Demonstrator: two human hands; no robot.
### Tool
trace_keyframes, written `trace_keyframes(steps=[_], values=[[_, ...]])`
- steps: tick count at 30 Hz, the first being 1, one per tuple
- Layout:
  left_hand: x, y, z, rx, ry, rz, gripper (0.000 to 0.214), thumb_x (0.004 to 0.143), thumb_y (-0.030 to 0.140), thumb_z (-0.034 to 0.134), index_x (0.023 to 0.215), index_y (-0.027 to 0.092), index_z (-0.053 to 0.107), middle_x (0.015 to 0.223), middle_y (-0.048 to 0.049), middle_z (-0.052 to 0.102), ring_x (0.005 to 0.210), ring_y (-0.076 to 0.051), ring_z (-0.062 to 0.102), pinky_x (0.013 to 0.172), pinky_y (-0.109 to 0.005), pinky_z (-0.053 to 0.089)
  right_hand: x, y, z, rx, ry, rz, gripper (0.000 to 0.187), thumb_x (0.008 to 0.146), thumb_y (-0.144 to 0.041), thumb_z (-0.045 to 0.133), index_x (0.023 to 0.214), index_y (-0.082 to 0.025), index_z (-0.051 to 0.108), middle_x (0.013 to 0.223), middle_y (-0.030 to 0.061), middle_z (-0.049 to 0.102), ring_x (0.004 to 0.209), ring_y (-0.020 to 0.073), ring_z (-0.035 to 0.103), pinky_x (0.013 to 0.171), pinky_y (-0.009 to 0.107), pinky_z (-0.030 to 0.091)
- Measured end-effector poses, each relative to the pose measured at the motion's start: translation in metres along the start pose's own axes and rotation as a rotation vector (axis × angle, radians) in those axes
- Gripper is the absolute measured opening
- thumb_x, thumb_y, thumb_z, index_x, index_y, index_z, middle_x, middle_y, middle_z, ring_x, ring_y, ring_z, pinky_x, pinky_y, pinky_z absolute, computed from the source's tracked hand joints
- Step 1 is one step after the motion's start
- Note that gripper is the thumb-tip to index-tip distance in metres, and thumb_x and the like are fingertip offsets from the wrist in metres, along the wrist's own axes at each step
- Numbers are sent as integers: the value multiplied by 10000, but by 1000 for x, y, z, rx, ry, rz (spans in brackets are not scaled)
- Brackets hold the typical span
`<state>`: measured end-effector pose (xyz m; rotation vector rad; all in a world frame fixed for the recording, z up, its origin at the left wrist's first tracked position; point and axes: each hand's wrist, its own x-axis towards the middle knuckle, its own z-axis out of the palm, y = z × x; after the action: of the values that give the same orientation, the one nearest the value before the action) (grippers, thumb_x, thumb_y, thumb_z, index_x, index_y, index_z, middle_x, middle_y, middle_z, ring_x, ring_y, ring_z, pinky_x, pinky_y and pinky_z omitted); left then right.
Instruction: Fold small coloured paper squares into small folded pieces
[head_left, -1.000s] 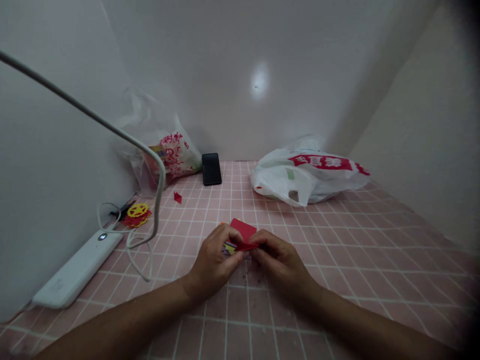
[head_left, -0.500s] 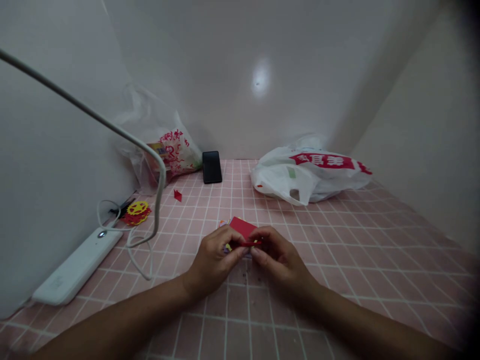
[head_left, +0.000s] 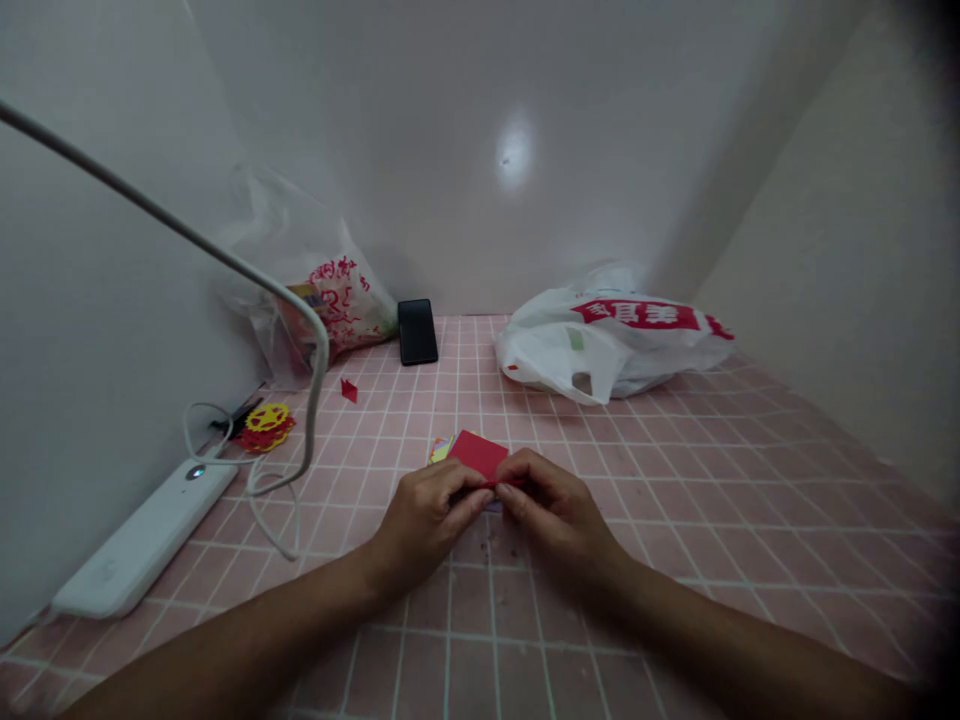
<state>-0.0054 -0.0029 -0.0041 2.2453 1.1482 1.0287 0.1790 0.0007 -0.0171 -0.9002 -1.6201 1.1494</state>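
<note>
My left hand (head_left: 433, 515) and my right hand (head_left: 553, 508) meet at the middle of the table, thumbs and fingertips pinched together. Between them is a small folded piece of red paper (head_left: 491, 484), mostly covered by the fingers. Just beyond the fingertips lies a flat red paper square (head_left: 478, 454). It rests on a stack of coloured paper (head_left: 440, 450), of which yellow and purple edges show. Farther off to the left sits a small folded red paper piece (head_left: 349, 390).
Yellow and red cut-out paper shapes (head_left: 268, 425) lie at left beside a white power bank (head_left: 146, 540) with a looping cable (head_left: 319, 380). At the back are a clear plastic bag (head_left: 330, 310), a black phone (head_left: 417, 332) and a white plastic bag (head_left: 615, 335). The tabletop has pink tiles.
My fingertips have drawn closer together over the folded red paper, which now shows less. The view has shifted slightly, and more of the red square is visible.
</note>
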Motion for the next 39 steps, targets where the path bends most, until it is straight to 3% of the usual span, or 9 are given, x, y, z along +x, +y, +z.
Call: trace_keyframes(steps=[8, 19, 24, 29, 36, 39], values=[[2, 2, -1, -56, -1, -93, 112, 895, 208, 582, 837, 148, 656, 774, -46, 691, 715, -165, 622, 675, -277, 434, 2, 1, -1, 150, 33, 115, 126, 883, -288, 591, 809, -189, 568, 674, -31, 533, 568, 108, 480, 543, 250, 366], [4, 2, -3, -497, -164, -490, 260, 869, 375, 558, 707, 172, 545, 601, 38, 495, 559, -110, 440, 550, -234, 331, 5, -4, 2, 293, 42, 304, 192, 825, -331, 628, 747, -194, 519, 559, -47, 546, 501, 99, 479, 514, 237, 355], [7, 4, -2, -515, -145, -483, 194, 803, 341, 635, 761, 153, 611, 718, 0, 581, 653, -124, 494, 620, -244, 371, 5, -4, 2, 278, -29, 343, 217, 784, -329, 661, 716, -193, 507, 556, -47, 532, 480, 91, 464, 470, 222, 339], [6, 3, -3, -638, -101, -603, 272, 800, 396, 644, 678, 166, 567, 570, 41, 506, 541, -101, 422, 541, -229, 312, 5, -1, 3, 343, -100, 355, 258, 850, -434, 605, 790, -198, 519, 539, -48, 537, 459, 103, 472, 459, 229, 365], [8, -2, -3, -711, -167, -657, 275, 769, 413, 691, 726, 158, 596, 585, 45, 514, 526, -89, 414, 527, -224, 289, 7, -3, -1, 247, -106, 350, 249, 812, -390, 641, 726, -180, 539, 570, -42, 514, 483, 90, 458, 470, 224, 340], [9, -1, -2, -761, -148, -682, 293, 755, 428, 705, 724, 158, 595, 558, 53, 500, 498, -79, 386, 508, -223, 263, 6, -2, -1, 258, -137, 323, 310, 876, -452, 577, 730, -182, 537, 569, -35, 519, 493, 101, 475, 484, 236, 354]])
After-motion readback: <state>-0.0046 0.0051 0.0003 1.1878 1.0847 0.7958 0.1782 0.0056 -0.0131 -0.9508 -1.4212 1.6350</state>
